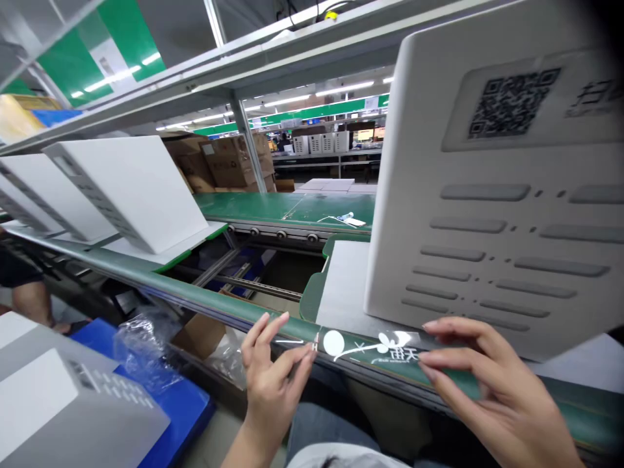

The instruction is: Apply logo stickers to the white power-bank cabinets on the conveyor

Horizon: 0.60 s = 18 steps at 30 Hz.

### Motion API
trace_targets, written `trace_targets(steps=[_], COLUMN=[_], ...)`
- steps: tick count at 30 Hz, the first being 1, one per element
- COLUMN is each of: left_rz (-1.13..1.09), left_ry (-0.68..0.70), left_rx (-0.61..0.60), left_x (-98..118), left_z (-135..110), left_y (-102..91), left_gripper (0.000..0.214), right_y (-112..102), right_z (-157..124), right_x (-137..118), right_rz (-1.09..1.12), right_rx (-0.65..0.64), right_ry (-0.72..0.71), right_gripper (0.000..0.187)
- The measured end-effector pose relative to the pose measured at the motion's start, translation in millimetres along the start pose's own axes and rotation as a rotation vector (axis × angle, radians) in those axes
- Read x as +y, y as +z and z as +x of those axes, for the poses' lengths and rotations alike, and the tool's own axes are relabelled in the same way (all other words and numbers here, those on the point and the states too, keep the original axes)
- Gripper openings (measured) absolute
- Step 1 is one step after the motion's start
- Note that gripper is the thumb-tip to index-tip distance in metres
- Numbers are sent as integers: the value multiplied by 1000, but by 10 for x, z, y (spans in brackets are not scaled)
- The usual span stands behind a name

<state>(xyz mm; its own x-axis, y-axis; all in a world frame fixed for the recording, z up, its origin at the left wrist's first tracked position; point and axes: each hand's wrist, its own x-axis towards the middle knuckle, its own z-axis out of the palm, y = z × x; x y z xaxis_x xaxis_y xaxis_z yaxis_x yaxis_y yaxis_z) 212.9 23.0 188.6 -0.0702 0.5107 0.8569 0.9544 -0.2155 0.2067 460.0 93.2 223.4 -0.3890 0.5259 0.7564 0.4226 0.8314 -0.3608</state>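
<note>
Along the green conveyor [287,209], white moulded panels [131,195] lean in a row, cardboard cartons [219,162] stand beneath a metal shelf [146,84], and a crumpled plastic bag [146,344] touches a blue container [156,390].

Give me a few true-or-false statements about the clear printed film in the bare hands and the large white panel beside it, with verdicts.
1. The left hand and right hand both hold the clear film with white print. True.
2. The film's print includes a white circle. True.
3. The black-and-white QR code is on the film. False: it is on the white moulded panel.
4. The panel lies flat on the green conveyor. False: it stands up on a white sheet.
</note>
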Motion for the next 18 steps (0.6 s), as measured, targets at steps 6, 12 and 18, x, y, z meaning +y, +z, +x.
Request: trace_targets(steps=[6,12,18], left_rz=[141,87,21], left_ry=[-32,-264,-1162], left_rx=[122,61,70], left_x=[-172,-613,-1528], left_z=[-76,-326,-1030], left_y=[-70,-159,-51], left_gripper=[37,49,28], right_y=[112,314,503], right_z=[137,268,361], right_x=[-144,-187,-39], right_rz=[29,54,131], right_rx=[-54,-2,-18], right_ry=[-177,-106,-83], right_gripper=[10,6,6])
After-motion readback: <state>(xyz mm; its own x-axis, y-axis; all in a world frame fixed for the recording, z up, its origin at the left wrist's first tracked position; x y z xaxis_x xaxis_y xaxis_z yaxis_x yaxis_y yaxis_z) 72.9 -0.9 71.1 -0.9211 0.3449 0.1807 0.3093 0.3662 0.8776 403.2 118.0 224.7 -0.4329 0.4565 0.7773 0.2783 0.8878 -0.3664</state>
